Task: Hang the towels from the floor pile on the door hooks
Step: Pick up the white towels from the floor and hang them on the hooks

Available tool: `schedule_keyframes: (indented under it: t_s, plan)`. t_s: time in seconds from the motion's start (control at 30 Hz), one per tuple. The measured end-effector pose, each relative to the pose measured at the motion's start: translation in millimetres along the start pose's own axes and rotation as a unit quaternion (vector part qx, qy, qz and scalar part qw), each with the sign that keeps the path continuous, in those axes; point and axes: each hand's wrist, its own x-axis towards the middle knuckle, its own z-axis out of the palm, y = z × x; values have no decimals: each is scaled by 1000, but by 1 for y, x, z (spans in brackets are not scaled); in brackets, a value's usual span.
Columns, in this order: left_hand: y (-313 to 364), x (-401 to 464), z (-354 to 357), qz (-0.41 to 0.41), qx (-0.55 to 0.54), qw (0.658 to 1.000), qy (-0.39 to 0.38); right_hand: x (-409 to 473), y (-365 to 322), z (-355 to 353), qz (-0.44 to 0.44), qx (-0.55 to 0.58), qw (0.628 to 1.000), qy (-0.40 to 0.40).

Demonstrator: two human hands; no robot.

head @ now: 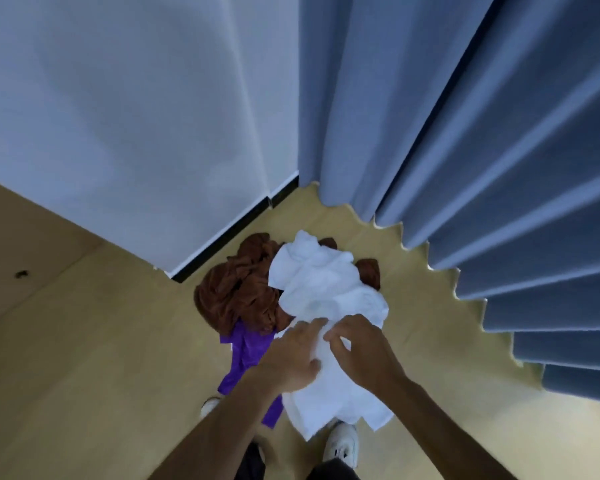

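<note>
A white towel (329, 292) lies on top of the floor pile and drapes down toward my feet. Both hands are on its near part. My left hand (293, 358) holds it with the thumb tucked against the cloth and the fingers stretched over it. My right hand (359, 348) pinches a fold of the same towel between thumb and fingers. Under it lie a brown towel (238, 292) to the left and a purple towel (245, 355) beneath my left forearm. No door hooks are in view.
A white wall (136, 116) with a dark skirting board stands at the left and back. Blue pleated curtains (482, 150) hang along the right. The floor (101, 375) is pale wood. My white shoes (342, 443) stand just below the towel.
</note>
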Motion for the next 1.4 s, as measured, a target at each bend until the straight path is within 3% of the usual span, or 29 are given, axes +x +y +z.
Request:
schedule_keyframes:
  t_s: [0.13,0.3,0.5,0.6,0.73,0.87,0.97,1.1,1.23,1.4]
  plan:
    - [53,-46,-84,36,28,996,72,-7,-71,-76,-50,61,996,50]
    - [98,-114,-174,57,23,981,182,-10,-131,-146,10,226,972,57]
    - [125,-217,-257,53,-14,967,248,-13,-179,-165,-52,104,988,-102]
    - [127,-271,-287,55,-12,957,285,-6,-208,-156,-55,51,988,-136]
    - [104,-335,-314,14,18,946,322,5,-259,-150,-80,-16,996,-42]
    - [49,-400,-330,-141,100,929,327,10,-317,-156,-165,-71,982,60]
    - [13,-438,-333,-205,89,927,301,3,-371,-159,-225,-72,969,68]
    - [1,-457,-335,-160,16,936,311,-20,-440,-151,-319,-95,943,30]
    - [9,-449,-329,-90,-70,944,310,-41,-491,-138,-354,-69,933,18]
    - [4,-446,-326,-47,-53,916,394,-43,-521,-142,-360,-48,931,50]
